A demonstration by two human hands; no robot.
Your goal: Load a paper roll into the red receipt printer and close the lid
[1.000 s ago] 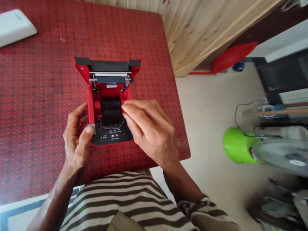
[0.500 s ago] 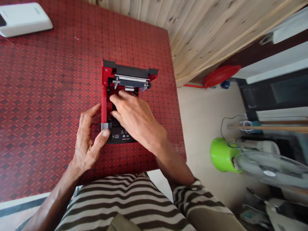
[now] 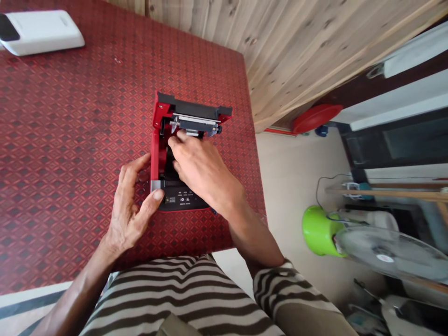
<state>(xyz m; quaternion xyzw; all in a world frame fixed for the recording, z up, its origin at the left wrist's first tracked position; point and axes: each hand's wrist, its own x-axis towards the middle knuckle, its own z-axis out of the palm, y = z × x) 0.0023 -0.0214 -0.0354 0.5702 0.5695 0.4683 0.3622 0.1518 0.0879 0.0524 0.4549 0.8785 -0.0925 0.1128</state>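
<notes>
A red and black label printer [image 3: 177, 199] rests on the table with its lid [image 3: 196, 103] raised. Under the lid a roller [image 3: 198, 124] and metal parts show. Around its left side sits my left hand [image 3: 131, 200], thumb on the front left corner and fingers along the red side wall. My right hand [image 3: 206, 170] reaches into the open paper bay [image 3: 162, 154], its fingers bent downward. The fingertips are hidden inside, so what they hold, if anything, does not show. The printer's right side is mostly covered by this hand.
The red patterned table [image 3: 87, 116] ends to the right of the printer. A white power bank-like device [image 3: 45, 32] lies at the far left. Wooden panelling [image 3: 210, 23] borders the back. Off the table are a green bucket [image 3: 318, 231] and a fan [image 3: 385, 254].
The whole view has shifted a little, so the printer sits slightly further right. My right hand's fingers have moved slightly inside the bay. My left hand keeps its place on the printer.
</notes>
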